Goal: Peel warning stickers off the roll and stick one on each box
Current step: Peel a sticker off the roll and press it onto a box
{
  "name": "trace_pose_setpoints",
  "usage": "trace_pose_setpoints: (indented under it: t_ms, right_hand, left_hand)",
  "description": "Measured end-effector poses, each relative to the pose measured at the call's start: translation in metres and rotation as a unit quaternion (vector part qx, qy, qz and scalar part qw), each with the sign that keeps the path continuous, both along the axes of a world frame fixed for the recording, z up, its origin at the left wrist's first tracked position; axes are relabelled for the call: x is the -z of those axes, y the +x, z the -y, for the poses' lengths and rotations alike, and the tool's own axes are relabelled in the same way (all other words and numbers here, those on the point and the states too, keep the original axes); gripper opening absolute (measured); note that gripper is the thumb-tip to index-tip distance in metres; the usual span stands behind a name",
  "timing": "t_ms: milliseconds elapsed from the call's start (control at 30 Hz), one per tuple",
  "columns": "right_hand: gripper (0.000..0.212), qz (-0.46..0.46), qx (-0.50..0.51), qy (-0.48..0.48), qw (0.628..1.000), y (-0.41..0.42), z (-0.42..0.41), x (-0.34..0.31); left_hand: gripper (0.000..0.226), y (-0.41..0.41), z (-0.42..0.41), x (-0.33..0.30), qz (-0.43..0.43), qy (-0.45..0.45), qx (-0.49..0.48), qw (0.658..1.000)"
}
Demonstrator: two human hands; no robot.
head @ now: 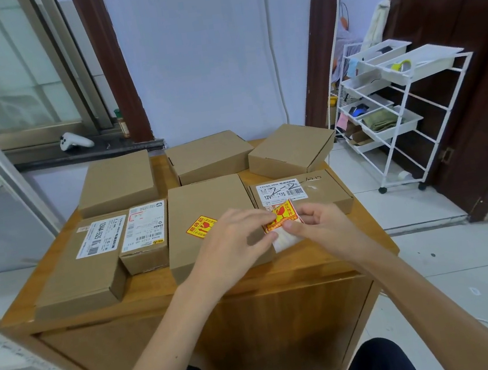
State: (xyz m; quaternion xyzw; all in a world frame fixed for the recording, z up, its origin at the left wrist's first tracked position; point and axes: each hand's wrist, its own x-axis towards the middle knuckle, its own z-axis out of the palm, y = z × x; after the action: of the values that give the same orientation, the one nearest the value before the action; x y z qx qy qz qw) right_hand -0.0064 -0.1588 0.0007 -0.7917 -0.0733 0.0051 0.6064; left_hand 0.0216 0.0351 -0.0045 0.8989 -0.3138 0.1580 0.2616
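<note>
One box (210, 220) near the table's (156, 284) front edge wears a sticker (200, 227); six remain bare while both hands, left hand (235, 245) and right hand (319, 224), pinch the next sticker (281, 215) off its backing.

Desk (144, 286): wooden.
Back row, ten to two o'clock: three plain boxes (208, 155).
Front row: four boxes, one stickered (210, 220).
</note>
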Motion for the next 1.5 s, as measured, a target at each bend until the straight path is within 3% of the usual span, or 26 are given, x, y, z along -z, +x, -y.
trace_pose_setpoints:
  t_ms: [1167,1300,1500]
  right_hand:
    - [0.019,0.02,-0.045,-0.066,0.997,-0.003,-0.047,-0.027]
    - [0.016,0.019,-0.048,-0.064,0.997,-0.005,-0.047,-0.029]
    - [0.01,-0.008,-0.06,-0.083,0.995,-0.008,-0.043,-0.03]
  left_hand:
    - [0.021,-0.014,-0.055,-0.019,-0.145,-0.2,0.024,0.969]
    - [0.021,-0.016,-0.055,-0.021,-0.128,-0.177,0.019,0.976]
    - [0.022,-0.018,-0.054,-0.027,-0.042,-0.052,0.026,0.997]
